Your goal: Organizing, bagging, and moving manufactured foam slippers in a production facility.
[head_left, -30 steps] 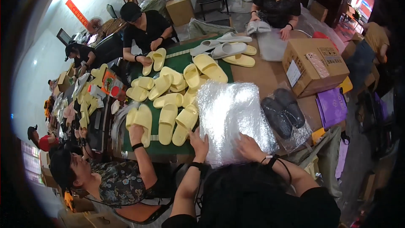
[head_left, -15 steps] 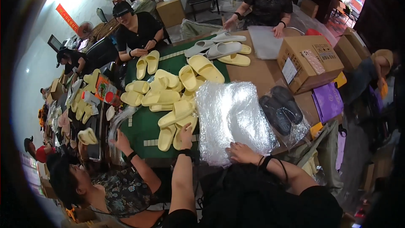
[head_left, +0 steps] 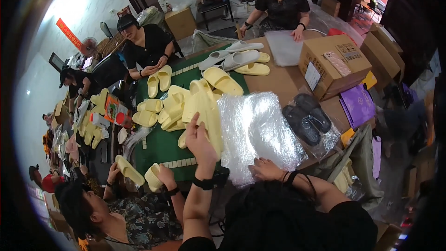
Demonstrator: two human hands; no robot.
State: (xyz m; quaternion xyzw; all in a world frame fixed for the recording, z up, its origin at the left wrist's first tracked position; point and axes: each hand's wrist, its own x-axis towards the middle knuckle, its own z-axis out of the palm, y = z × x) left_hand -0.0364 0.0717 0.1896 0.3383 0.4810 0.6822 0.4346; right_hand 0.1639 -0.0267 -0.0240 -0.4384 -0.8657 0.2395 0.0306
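My left hand [head_left: 200,143] is closed around yellow slippers [head_left: 211,123], lifted and tilted up over the pile; whether it grips one or a pair I cannot tell. Behind them, more yellow slippers [head_left: 174,101] lie heaped on the green table mat [head_left: 155,146]. My right hand [head_left: 267,169] rests with fingers spread on the near edge of a stack of clear plastic bags [head_left: 258,130]. Right of the stack, dark grey slippers [head_left: 306,118] lie in a clear bag.
At lower left, a co-worker [head_left: 139,214] holds two yellow slippers [head_left: 129,170]. Grey slippers [head_left: 239,59] lie at the table's far side. A cardboard box [head_left: 334,67] and purple packages [head_left: 357,106] stand at right. Two people sit across the table.
My left hand has taken hold of yellow slippers from the near pile and raised them. My right hand stays on the bags. The co-worker at lower left now holds two slippers.
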